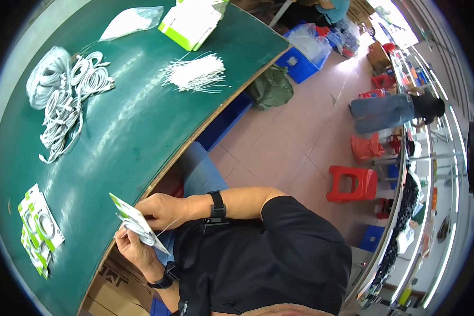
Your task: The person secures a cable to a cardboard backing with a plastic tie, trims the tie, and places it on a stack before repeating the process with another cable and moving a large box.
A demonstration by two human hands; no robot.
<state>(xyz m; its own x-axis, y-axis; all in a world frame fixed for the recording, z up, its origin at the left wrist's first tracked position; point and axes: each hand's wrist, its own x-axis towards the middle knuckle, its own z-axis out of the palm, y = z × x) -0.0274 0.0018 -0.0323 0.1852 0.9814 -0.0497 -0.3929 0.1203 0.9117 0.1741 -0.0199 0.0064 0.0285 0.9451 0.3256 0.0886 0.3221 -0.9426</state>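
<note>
My left hand (137,250) grips a green-and-white packaging card (155,242) from below, its thumb on a coiled white cable (137,229) lying against the card. On the card's other side, my right hand (166,210) is closed at its upper edge, fingers curled and partly hidden behind it. A thin white tie (170,226) sticks out beside the card near my right hand. The card is tilted, just over the edge of the green table (116,158). To the left lie several finished-looking cards with coiled cables (39,229).
Bundled white cables (63,105) lie on the table's far left. A pile of thin white ties (197,72), a clear plastic bag (131,22) and a stack of green-white cards (192,23) sit farther back. Red stool (353,183), blue bin (304,60) and another person (389,110) are right.
</note>
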